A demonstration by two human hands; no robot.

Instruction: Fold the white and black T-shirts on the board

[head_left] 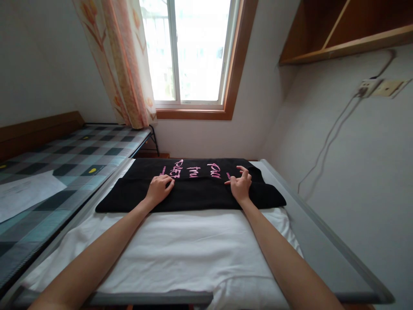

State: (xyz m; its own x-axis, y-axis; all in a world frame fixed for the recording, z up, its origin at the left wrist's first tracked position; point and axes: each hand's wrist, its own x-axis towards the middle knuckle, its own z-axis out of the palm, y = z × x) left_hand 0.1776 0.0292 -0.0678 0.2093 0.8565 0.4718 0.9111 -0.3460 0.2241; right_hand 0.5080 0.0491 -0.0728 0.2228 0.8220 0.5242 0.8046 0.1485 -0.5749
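Note:
A black T-shirt (193, 189) with pink lettering lies spread across a white cloth (180, 245) on a grey table. Its near part is folded over in a band across the width. My left hand (158, 188) rests on that folded edge left of the lettering, fingers curled and pinching the cloth. My right hand (240, 183) lies on the shirt to the right, fingers bent and pinching the fabric at the fold. Both forearms reach in from the bottom of the view.
The grey table rim (322, 228) runs along the right, close to a wall with a cable and socket (368, 87). A bed with a checked cover (64, 163) stands at the left, a white sheet (22, 193) on it. Window and curtain (122, 60) are behind.

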